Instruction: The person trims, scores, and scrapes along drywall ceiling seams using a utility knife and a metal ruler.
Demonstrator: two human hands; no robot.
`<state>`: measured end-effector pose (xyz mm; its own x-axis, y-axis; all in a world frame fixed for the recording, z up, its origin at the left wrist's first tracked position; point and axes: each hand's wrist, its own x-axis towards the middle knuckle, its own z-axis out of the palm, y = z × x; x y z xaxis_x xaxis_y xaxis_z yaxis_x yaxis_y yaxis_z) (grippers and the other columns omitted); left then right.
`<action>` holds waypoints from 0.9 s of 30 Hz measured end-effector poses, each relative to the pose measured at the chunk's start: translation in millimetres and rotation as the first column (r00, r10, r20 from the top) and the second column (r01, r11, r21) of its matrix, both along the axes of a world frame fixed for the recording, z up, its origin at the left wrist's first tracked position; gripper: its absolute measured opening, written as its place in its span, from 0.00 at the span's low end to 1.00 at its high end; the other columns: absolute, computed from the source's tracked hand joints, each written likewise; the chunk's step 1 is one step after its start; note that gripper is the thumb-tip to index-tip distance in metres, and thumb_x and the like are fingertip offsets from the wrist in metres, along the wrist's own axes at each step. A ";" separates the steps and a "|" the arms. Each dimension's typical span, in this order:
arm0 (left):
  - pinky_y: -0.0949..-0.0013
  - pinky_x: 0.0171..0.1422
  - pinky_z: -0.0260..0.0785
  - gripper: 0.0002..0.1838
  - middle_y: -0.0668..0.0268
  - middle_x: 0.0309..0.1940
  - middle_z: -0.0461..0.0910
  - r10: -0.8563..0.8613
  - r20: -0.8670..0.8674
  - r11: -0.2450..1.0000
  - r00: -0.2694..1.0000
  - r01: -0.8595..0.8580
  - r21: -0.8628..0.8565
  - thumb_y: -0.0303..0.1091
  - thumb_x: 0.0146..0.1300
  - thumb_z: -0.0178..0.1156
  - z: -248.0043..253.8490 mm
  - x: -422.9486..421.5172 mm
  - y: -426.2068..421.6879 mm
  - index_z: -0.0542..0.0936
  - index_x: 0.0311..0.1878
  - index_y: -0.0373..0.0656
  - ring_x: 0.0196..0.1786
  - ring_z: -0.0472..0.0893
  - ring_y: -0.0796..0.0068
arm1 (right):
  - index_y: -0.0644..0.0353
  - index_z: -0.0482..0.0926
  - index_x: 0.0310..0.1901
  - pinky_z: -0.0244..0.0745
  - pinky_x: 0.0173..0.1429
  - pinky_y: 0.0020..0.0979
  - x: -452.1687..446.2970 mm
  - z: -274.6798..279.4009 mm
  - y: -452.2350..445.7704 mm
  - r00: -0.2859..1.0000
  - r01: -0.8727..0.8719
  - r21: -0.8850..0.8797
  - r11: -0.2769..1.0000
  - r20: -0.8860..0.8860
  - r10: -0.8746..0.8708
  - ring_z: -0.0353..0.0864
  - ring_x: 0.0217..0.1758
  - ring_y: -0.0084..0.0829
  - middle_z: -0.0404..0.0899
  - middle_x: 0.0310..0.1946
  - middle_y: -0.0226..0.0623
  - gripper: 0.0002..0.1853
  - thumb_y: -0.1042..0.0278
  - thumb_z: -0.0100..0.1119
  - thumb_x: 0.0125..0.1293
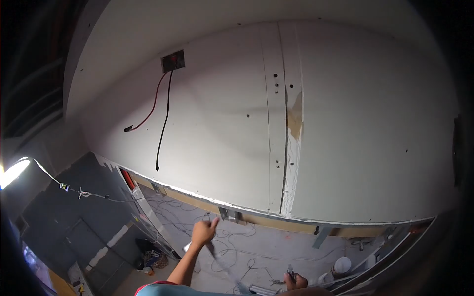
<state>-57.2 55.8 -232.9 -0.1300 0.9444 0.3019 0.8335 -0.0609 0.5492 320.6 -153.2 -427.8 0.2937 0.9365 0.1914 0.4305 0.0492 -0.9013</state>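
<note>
My left hand (203, 233) is raised in front of the lower edge of the white wall panel (212, 128), fingers curled and thumb pointing up. A pale, blurred strip (222, 266) runs down and right from near this hand; whether the fingers hold it is unclear. Low in the view, my right hand (296, 282) is closed around a small grey tool (290, 270), whose kind I cannot make out. Between the hands, at the bottom edge, lie several light metal-looking lengths (261, 290).
A vertical joint (291, 182) with white filler splits the panel. Red and black wires (164, 118) hang from a box opening (173, 61). Metal brackets (229, 214) sit under the panel edge. Cables (252, 266) trail across the floor beside a white bucket (341, 265). A bright lamp (15, 171) shines at left.
</note>
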 end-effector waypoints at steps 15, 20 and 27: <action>0.43 0.65 0.74 0.34 0.43 0.54 0.87 0.707 0.031 0.379 0.707 -0.342 -0.860 0.54 0.85 0.34 -417.8 -157.5 -297.4 0.83 0.61 0.35 0.57 0.86 0.49 | 0.64 0.81 0.28 0.73 0.27 0.29 -79.0 82.1 29.0 0.948 -0.299 -0.203 0.932 -0.175 0.266 0.79 0.19 0.22 0.81 0.17 0.33 0.21 0.56 0.68 0.75; 0.45 0.49 0.79 0.32 0.51 0.41 0.90 0.787 0.483 0.458 0.383 0.162 -0.874 0.58 0.85 0.39 -470.6 -124.0 -296.7 0.79 0.62 0.38 0.37 0.87 0.50 | 0.63 0.82 0.29 0.74 0.29 0.30 -97.7 82.8 32.4 0.901 -0.433 -0.260 0.863 -0.154 0.406 0.80 0.20 0.22 0.82 0.18 0.32 0.21 0.54 0.69 0.75; 0.51 0.49 0.83 0.31 0.61 0.52 0.88 0.874 0.476 0.344 0.094 0.573 -0.744 0.62 0.79 0.54 -391.2 -120.2 -296.0 0.83 0.64 0.44 0.37 0.87 0.64 | 0.69 0.81 0.35 0.72 0.34 0.43 -108.3 101.2 49.9 0.911 -0.390 -0.166 0.906 0.077 0.406 0.81 0.27 0.35 0.81 0.23 0.47 0.22 0.53 0.67 0.75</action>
<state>-177.4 -240.3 -624.1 0.2829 0.3146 -0.9061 -0.4039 0.8959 0.1849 212.2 -103.3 -326.6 -0.1240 0.9908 0.0551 0.4964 0.1100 -0.8611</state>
